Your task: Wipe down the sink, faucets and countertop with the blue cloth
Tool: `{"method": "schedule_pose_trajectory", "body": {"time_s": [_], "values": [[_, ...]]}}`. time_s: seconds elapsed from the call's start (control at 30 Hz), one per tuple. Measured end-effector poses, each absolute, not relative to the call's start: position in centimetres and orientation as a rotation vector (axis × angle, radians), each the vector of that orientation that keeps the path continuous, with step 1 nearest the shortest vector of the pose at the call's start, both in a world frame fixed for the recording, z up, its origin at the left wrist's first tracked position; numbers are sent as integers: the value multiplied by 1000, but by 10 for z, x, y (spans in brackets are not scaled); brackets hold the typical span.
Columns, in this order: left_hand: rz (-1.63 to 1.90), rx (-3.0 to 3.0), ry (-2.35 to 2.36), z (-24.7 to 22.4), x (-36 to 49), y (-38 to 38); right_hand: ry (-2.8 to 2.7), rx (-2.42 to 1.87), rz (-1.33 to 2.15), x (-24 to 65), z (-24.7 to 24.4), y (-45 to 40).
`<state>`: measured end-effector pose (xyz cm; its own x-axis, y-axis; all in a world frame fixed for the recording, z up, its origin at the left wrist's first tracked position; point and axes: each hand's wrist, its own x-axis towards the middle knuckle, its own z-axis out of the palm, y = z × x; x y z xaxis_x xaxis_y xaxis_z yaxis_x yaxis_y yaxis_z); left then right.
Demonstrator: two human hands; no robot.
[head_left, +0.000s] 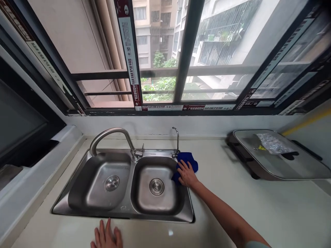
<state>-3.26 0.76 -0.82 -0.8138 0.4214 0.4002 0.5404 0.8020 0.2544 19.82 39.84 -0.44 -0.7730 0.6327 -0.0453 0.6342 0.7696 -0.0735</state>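
My right hand presses a dark blue cloth over the right rim of the double-bowl steel sink. Part of the cloth hangs over the edge of the right bowl, and part lies on the counter. My fingers are bent a little over it. Just behind the cloth stands a small thin tap. My left hand rests on the counter by the sink's front edge, fingers apart and holding nothing; its lower part is cut off by the picture's edge.
A large curved faucet arches over the left bowl. On the right of the pale counter sits an electric pan with a glass lid, a silvery packet lying on top. A dark-framed window runs behind the counter.
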Motion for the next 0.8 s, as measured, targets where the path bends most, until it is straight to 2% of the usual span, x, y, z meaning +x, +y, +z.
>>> {"method": "schedule_pose_trajectory", "body": {"time_s": [0.53, 0.67, 0.8], "values": [[-588, -779, -2698, -2, -32, 5, 3154, 826, -640, 358, -9, 209], [-597, -775, -2697, -1, -31, 6, 3056, 761, -698, 401, -3, 182], [-581, -765, -2701, 0, -30, 7, 2995, 743, -669, 396, -1, 191]]}}
